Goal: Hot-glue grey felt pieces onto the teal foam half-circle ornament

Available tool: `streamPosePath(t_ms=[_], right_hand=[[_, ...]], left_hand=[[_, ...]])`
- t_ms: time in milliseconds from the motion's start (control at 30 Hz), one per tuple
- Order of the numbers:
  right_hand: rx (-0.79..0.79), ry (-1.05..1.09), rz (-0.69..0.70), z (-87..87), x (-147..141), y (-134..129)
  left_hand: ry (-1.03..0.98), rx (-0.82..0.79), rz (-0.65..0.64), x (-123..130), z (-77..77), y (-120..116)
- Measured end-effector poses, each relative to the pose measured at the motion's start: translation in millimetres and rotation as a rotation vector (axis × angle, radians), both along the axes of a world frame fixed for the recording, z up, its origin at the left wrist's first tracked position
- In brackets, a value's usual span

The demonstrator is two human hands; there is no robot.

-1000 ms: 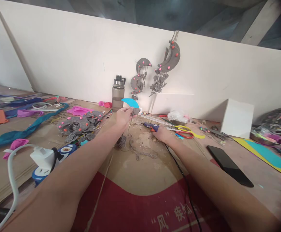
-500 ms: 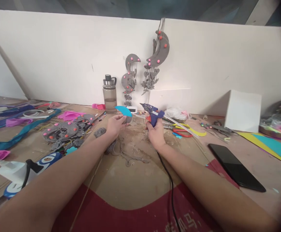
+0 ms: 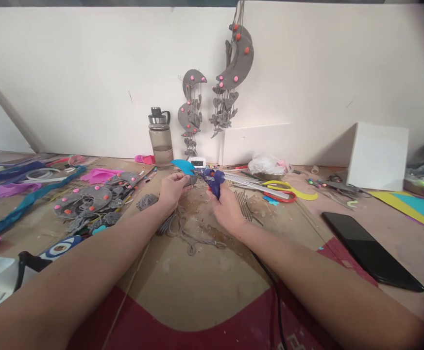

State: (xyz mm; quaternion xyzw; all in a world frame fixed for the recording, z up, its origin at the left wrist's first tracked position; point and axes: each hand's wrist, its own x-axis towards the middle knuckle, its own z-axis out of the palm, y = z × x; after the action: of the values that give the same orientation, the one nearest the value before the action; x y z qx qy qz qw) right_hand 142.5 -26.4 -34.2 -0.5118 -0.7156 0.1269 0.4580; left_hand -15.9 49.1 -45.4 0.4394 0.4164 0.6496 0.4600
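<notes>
My left hand [image 3: 173, 189] pinches a crescent piece [image 3: 183, 166] whose upper part is blue and whose lower part, by the fingertips, is grey. Wrapped round the handle of a dark blue glue gun [image 3: 214, 179] is my right hand [image 3: 228, 206]. The gun's nozzle points left and meets or nearly meets the crescent's right side; the exact contact is too small to tell. A clear glue stick sticks out behind the gun. Grey yarn [image 3: 178, 231] lies loose below my left hand, with a small ball of it beside the wrist.
Grey moon hangings [image 3: 239, 63] hang at the white board. A bottle [image 3: 161, 145] and a small clock [image 3: 197, 162] stand behind my hands. Scissors [image 3: 280, 195] and a black phone [image 3: 370, 250] lie at right. Decorated grey crescents [image 3: 91, 199] and a power strip are at left.
The glue gun has swung from pointing up and left to nearly level, its nozzle now at the crescent. My right hand has moved slightly left with it. The view has tilted down.
</notes>
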Motion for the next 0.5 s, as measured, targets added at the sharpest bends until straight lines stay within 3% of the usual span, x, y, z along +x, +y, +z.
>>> streamPosePath(t_ms=[500], right_hand=[[-0.060, -0.130, -0.016, -3.5, 0.2, -1.7]], left_hand=[[0.027, -0.008, 0.033, 1.8, 0.6, -9.0]])
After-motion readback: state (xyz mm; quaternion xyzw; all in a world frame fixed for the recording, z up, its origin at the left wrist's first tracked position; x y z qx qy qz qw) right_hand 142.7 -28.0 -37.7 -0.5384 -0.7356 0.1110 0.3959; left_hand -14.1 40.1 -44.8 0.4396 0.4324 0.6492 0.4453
